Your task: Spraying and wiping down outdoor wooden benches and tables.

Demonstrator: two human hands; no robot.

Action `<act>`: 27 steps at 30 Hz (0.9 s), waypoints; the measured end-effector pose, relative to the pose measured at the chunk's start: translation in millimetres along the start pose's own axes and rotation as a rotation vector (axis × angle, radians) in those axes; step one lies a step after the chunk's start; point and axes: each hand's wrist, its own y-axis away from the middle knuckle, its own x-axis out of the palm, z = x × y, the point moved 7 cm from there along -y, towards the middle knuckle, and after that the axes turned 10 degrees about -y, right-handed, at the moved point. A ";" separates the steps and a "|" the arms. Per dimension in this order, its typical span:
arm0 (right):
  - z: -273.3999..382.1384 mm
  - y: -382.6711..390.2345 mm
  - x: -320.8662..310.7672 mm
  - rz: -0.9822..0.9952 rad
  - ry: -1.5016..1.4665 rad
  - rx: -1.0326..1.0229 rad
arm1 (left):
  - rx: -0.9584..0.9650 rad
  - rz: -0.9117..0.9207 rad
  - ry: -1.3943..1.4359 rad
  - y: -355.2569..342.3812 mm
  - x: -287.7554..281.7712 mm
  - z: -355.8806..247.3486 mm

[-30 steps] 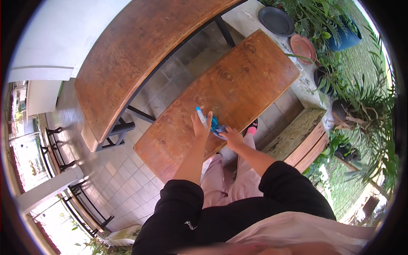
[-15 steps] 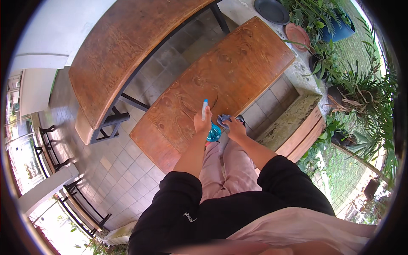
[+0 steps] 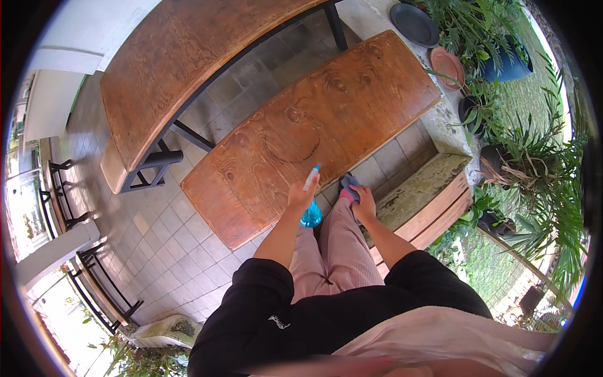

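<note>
My left hand (image 3: 300,195) is wrapped round the neck of a spray bottle (image 3: 311,216). The bottle is clear with blue liquid, and its white spray head with a blue tip points toward the low wooden table (image 3: 339,107). Beside it to the right, my right hand (image 3: 364,205) grips a grey-blue cloth (image 3: 350,182), held near my foot and off the tabletop. Its fingers are partly hidden by the cloth. A dark ring-shaped mark shows on the wood ahead of the bottle.
A longer wooden table (image 3: 169,56) with dark metal legs stands at the far left. To the right are a mossy ledge with wooden boards (image 3: 433,217), a black dish (image 3: 414,25), a terracotta saucer (image 3: 447,67) and potted plants. Grey tiles (image 3: 169,239) cover the floor.
Both hands have come apart slightly; the cloth has moved right and away from the bottle. The bottle is lower and its spray head leans more to the right. My view has shifted a little.
</note>
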 end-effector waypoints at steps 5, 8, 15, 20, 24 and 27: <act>-27.0 -4.2 -17.1 -0.137 -0.043 0.160 | -0.007 0.069 -0.186 15.8 23.7 20.1; -27.7 -18.6 -22.1 -0.185 -0.047 0.121 | 0.124 -0.051 -0.323 20.6 25.4 26.0; -14.2 -107.6 -51.7 -0.414 -0.071 -0.093 | -0.025 -0.354 0.219 10.9 -50.3 40.1; -7.5 -162.1 -47.0 -0.591 0.099 0.152 | 0.062 -0.623 0.243 -24.0 -131.9 17.9; 84.2 -106.9 88.5 0.056 0.383 -0.066 | 0.013 -0.657 0.414 -47.4 -167.1 23.8; 110.3 -75.5 124.2 0.361 0.307 -0.303 | 0.066 -0.599 0.513 -71.7 -162.3 23.6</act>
